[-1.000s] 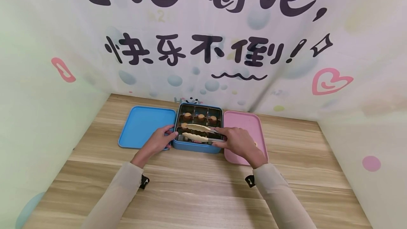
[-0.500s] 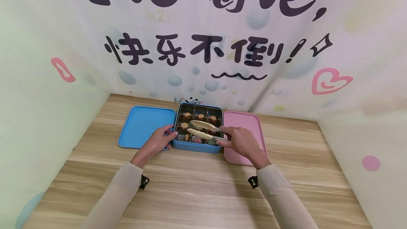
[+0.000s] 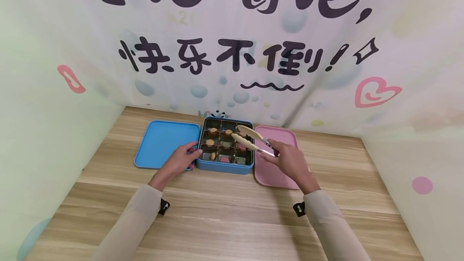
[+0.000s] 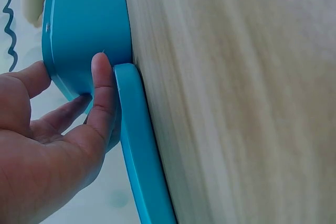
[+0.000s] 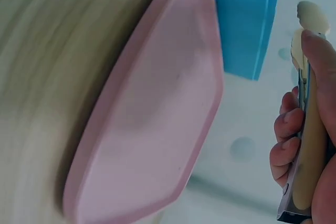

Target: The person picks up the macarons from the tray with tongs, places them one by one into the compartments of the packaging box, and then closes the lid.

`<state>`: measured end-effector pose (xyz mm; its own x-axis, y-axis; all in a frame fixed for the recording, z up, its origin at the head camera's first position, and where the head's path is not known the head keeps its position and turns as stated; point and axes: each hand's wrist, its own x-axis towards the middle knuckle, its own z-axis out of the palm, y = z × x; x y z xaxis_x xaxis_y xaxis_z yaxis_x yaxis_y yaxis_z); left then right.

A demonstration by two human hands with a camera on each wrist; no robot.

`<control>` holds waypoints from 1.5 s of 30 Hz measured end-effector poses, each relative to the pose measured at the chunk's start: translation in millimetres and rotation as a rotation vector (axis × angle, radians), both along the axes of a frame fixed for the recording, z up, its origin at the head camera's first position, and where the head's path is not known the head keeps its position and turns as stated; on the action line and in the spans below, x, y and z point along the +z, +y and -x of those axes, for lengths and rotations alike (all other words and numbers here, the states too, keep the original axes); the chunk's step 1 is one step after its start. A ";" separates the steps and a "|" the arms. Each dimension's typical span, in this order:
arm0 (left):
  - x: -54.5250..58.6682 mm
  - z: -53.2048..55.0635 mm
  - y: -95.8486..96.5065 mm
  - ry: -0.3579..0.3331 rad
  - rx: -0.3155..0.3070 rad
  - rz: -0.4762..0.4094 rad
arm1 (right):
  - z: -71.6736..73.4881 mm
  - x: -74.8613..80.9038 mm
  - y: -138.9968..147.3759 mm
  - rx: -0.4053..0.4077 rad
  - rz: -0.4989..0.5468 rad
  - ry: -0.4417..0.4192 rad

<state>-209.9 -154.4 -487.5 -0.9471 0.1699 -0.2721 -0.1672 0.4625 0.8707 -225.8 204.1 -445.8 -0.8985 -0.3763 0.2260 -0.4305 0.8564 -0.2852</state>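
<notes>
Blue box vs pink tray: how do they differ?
Depth: the blue box has tall walls; the pink tray has a low rim.
Inside: the blue box is divided into compartments with cookies; the pink tray is undivided.
Contact: the left hand touches the blue box, not the pink tray.
Both have rounded corners and rest on the table.

Left sleeve (image 3: 127,220) and right sleeve (image 3: 335,224) are plain pale beige, a white-marked black tab (image 3: 299,209) showing beside the right cuff (image 3: 314,199).

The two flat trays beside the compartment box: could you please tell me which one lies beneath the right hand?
The pink tray, right of the box, lies beneath the right hand; the blue tray lies left, by the left hand.
</notes>
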 end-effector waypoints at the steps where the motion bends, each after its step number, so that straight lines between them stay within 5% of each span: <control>1: -0.1 0.0 -0.1 0.000 -0.003 0.000 | 0.0 -0.7 3.6 -0.019 -0.001 0.005; 10: 2.1 -0.7 -0.3 -0.002 0.001 0.009 | -2.3 -4.0 30.3 -0.176 0.031 0.060; 31: 1.8 -0.8 -0.3 0.006 -0.011 0.006 | -6.8 -28.4 91.5 -0.619 0.150 -0.095; 45: 1.5 -0.3 -0.2 0.007 -0.011 -0.004 | -13.3 -41.6 121.6 -0.764 0.120 -0.213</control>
<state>-209.5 -154.7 -486.0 -0.9470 0.1819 -0.2647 -0.1557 0.4607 0.8738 -212.6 325.7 -487.4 -0.9262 0.3765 0.0210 0.3367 0.8507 -0.4037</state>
